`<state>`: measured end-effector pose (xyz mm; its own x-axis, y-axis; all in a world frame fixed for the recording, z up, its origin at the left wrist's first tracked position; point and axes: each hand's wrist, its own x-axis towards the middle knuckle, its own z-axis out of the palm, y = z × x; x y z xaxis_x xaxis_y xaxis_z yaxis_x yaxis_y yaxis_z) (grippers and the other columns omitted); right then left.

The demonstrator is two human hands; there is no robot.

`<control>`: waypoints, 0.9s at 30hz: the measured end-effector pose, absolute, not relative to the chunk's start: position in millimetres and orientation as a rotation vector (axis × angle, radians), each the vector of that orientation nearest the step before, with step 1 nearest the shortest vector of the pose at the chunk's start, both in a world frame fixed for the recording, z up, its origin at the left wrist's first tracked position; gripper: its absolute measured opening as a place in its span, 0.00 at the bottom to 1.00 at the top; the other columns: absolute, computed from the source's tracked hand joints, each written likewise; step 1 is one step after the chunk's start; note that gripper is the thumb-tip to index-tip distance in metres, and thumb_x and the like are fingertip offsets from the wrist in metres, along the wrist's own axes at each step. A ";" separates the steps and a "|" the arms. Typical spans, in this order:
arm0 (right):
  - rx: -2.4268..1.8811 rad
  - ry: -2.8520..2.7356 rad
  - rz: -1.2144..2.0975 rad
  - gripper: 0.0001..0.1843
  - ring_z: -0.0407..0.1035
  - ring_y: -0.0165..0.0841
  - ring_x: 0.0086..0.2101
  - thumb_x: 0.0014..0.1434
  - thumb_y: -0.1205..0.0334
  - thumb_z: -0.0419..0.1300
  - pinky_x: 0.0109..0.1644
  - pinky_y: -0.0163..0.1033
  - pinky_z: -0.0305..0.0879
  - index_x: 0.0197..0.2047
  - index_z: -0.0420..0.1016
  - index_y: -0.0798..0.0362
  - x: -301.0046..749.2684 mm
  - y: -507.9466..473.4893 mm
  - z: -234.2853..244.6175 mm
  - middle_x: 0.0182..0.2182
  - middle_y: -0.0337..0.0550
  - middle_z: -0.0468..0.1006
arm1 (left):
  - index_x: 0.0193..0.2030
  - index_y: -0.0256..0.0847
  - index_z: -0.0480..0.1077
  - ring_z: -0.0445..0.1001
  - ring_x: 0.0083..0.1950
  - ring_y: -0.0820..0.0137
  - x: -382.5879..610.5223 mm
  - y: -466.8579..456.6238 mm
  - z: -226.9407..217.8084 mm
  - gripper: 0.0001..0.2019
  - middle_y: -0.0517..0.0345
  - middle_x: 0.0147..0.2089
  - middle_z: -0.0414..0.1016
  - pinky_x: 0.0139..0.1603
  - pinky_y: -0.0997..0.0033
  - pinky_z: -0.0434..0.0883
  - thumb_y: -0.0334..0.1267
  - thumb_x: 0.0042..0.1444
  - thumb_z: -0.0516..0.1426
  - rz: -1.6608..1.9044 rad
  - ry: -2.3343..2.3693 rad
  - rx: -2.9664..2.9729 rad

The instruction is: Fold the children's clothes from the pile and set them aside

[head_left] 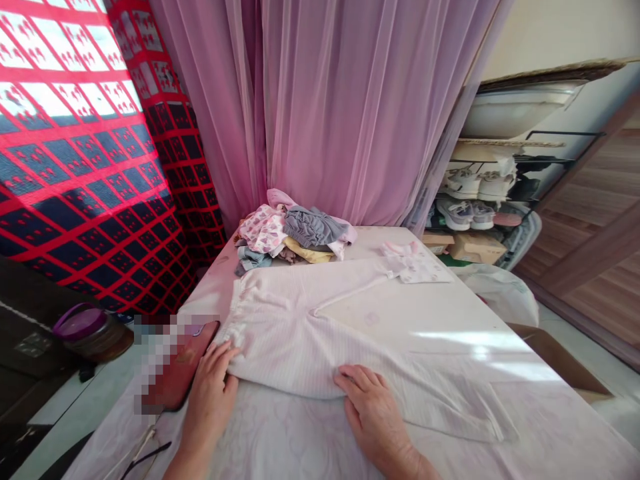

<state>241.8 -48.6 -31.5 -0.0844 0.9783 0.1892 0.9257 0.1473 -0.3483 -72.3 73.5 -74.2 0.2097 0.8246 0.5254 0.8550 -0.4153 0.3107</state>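
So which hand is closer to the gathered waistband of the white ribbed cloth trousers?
Left: the left hand touches the near end of the waistband; the right hand lies farther right, on the trousers.

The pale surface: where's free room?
On the pale surface, the widest bare patch lies between the legs of the white trousers, up to the folded garment and right edge. A smaller one lies between left hand and right hand, nearer than the trousers. Crowded: far end, by the clothes pile; left edge, by the red object.
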 end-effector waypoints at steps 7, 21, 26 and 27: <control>-1.815 -2.033 0.195 0.23 0.68 0.37 0.49 0.54 0.76 0.54 0.53 0.43 0.61 0.48 0.76 0.46 218.0 -49.6 -23.0 0.50 0.40 0.77 | 0.50 0.44 0.71 0.66 0.64 0.55 -96.9 72.4 -68.8 0.18 0.51 0.57 0.74 0.63 0.48 0.67 0.34 0.55 0.48 -0.992 -1.658 -2.422; -1.770 -2.031 0.250 0.18 0.66 0.36 0.49 0.57 0.72 0.57 0.52 0.43 0.60 0.49 0.75 0.47 184.4 -45.1 -18.6 0.50 0.41 0.76 | 0.49 0.45 0.71 0.67 0.63 0.51 -139.8 74.3 -67.3 0.16 0.50 0.56 0.74 0.60 0.44 0.69 0.37 0.57 0.48 -0.917 -1.615 -2.424; -1.771 -2.048 0.235 0.17 0.66 0.36 0.49 0.56 0.71 0.57 0.51 0.42 0.60 0.48 0.75 0.48 182.5 -44.5 -18.8 0.49 0.42 0.76 | 0.49 0.45 0.71 0.67 0.63 0.51 -141.2 76.5 -67.0 0.17 0.49 0.56 0.74 0.62 0.44 0.68 0.37 0.56 0.48 -0.927 -1.605 -2.429; -1.773 -2.048 0.229 0.17 0.66 0.36 0.48 0.56 0.72 0.57 0.51 0.42 0.60 0.48 0.75 0.48 182.5 -44.3 -19.2 0.49 0.42 0.76 | 0.50 0.44 0.70 0.67 0.63 0.51 -140.7 77.1 -67.5 0.17 0.48 0.56 0.74 0.63 0.44 0.66 0.36 0.56 0.48 -0.934 -1.598 -2.434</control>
